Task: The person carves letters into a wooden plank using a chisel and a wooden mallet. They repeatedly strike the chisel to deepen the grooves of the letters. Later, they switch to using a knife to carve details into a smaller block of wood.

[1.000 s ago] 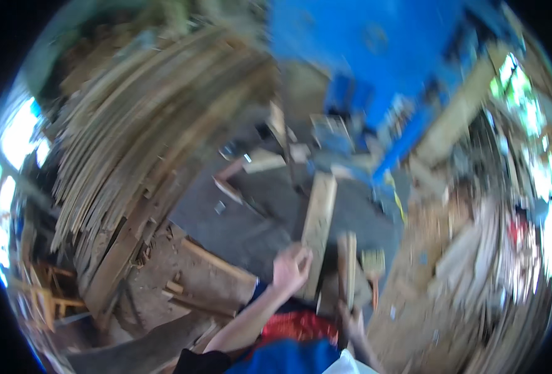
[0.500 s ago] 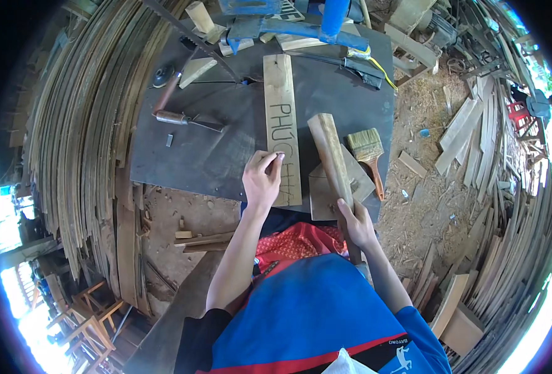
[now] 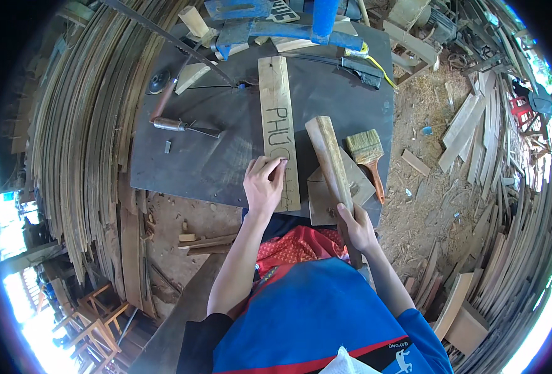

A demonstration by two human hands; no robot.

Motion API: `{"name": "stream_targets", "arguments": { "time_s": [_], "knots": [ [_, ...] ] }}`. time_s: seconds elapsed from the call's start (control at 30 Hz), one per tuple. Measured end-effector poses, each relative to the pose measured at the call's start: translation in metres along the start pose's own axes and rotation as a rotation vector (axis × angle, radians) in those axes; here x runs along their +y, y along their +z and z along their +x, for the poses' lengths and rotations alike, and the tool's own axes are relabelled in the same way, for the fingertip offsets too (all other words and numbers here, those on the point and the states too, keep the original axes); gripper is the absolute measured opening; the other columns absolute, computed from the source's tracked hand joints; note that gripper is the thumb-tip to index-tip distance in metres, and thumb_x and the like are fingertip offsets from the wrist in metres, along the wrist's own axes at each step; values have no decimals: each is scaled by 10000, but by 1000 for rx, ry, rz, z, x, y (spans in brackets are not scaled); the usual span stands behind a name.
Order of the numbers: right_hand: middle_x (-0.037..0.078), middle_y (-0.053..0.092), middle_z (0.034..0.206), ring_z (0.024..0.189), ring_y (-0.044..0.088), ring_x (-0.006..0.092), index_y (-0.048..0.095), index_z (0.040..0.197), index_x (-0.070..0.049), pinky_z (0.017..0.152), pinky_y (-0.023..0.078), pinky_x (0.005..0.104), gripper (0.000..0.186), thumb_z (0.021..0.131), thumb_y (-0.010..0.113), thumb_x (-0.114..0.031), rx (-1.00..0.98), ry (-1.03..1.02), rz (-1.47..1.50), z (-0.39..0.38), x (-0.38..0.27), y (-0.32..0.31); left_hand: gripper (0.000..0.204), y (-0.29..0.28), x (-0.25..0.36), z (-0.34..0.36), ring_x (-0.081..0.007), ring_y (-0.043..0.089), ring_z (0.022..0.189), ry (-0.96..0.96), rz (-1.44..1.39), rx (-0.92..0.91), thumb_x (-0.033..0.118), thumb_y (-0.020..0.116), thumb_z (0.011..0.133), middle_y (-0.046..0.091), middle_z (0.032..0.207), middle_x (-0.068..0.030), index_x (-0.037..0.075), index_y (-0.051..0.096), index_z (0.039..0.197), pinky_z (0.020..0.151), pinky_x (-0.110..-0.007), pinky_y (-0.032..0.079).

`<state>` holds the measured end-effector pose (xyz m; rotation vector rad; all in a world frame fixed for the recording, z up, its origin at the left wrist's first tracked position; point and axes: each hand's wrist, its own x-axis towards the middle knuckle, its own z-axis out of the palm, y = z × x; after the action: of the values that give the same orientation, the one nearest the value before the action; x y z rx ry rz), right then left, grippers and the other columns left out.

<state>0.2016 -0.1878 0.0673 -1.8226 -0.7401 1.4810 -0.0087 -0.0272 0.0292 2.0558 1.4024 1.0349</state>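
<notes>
A narrow wooden board (image 3: 275,93) with dark lettering drawn along it lies lengthwise in front of me on a dark tabletop. My left hand (image 3: 265,186) is over its lower half, thumb and fingertips pinched together at the letters. Whatever the pinch holds, if anything, is too small to make out. In my right hand (image 3: 358,229) is a club-shaped wooden mallet (image 3: 329,153), gripped by its narrow end, its thick squared head pointing away from me. Beneath the mallet sit flat wooden blocks (image 3: 323,202). A wide paintbrush (image 3: 366,149) with an orange-brown handle lies to their right.
The dark tabletop (image 3: 195,165) holds a chisel (image 3: 179,126) and a small grey piece (image 3: 167,147) on the left. A saw blade (image 3: 170,40) slants across the far left. Blue clamp-like metalwork (image 3: 288,30) spans the far edge. Stacked timber strips (image 3: 95,124) stand left of the table.
My left fingertips have shifted slightly right along the lettering, still pinched. My right hand keeps its hold on the mallet. The whole view has moved a little.
</notes>
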Motion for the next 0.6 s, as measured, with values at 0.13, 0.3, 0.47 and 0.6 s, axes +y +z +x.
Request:
{"name": "stream_targets", "arguments": {
  "time_s": [0.13,0.3,0.47,0.6],
  "knots": [
    [42,594,665,577,584,138,611,942,-3,538,455,339,463,1074,589,-446,-3,-16,-1,0,-2,-1,63,2,0,2,-291,638,776,41,57,4,100,799,887,677,842,-58,85,783,946,721,-419,509],
    [39,579,641,517,566,134,576,898,-17,482,442,333,461,1080,580,-440,-35,-2,31,0,-7,-1,86,-4,-1,2,-274,655,781,129,169,-23,135,811,878,674,840,-44,100,774,947,727,-409,517],
    [46,571,628,483,558,130,561,890,-25,456,437,334,458,1082,576,-440,-19,-36,81,-2,-5,-2,83,2,0,7,-267,662,786,218,186,-22,169,807,882,672,846,-33,123,755,927,719,-418,517],
    [74,634,701,616,634,166,633,959,-11,559,490,359,525,1056,578,-524,-59,75,-17,-6,-10,-10,88,5,-3,3,-312,662,790,169,214,-51,163,786,887,663,841,-68,119,723,929,729,-438,514]
  ]
}}
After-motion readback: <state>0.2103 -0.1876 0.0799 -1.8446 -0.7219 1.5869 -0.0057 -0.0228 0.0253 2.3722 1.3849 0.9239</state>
